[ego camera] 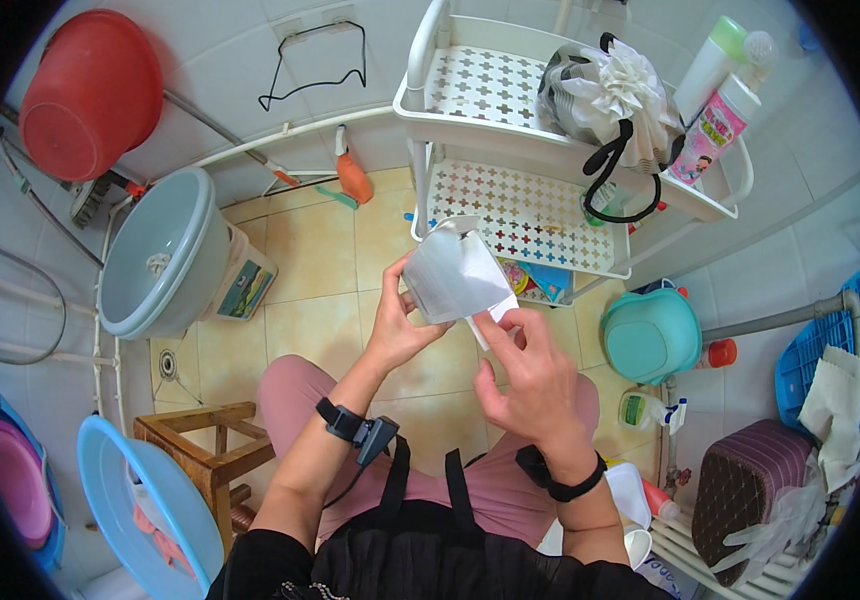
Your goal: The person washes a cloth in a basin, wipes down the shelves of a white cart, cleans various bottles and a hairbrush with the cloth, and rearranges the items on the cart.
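In front of my knees, my left hand [403,322] grips a small grey, glossy, box-like holder [448,274] from its left and lower side. A white panel or sheet [486,274] shows along the holder's right side, with a white flap [481,334] sticking out below it. The index finger of my right hand [527,367] touches the white part near this flap. Its thumb stays apart from the finger. What the holder contains is hidden.
A white shelf cart [490,131] stands ahead, carrying a drawstring bag [613,97] and bottles. At left are a grey basin [163,255], a wooden stool [204,442] and a blue basin [152,510]. To the right are a turquoise bucket [651,337] and a spray bottle [643,411].
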The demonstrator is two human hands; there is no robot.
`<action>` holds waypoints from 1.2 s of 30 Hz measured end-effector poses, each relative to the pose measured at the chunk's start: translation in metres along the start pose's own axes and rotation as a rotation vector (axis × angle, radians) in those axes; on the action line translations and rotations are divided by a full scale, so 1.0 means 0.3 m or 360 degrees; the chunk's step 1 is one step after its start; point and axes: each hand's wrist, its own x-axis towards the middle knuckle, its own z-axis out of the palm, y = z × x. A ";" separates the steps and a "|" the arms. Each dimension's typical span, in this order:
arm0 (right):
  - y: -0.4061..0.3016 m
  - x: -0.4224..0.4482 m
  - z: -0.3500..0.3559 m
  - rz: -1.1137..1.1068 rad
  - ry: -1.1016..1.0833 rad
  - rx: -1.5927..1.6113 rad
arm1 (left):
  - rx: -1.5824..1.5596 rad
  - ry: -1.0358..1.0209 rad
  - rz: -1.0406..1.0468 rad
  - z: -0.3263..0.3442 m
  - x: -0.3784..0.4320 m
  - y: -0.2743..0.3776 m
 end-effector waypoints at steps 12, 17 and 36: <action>0.066 0.003 -0.047 -0.0446 -0.0105 0.0156 | 0.0059 -0.0099 -0.0040 -0.019 -0.006 0.019; 0.056 0.022 -0.042 -0.0007 0.0139 0.0028 | 0.0136 -0.0202 0.0066 -0.035 -0.017 0.013; 0.136 0.055 0.060 0.0845 0.0104 0.2048 | -0.0088 -0.0249 0.0113 0.041 -0.008 0.025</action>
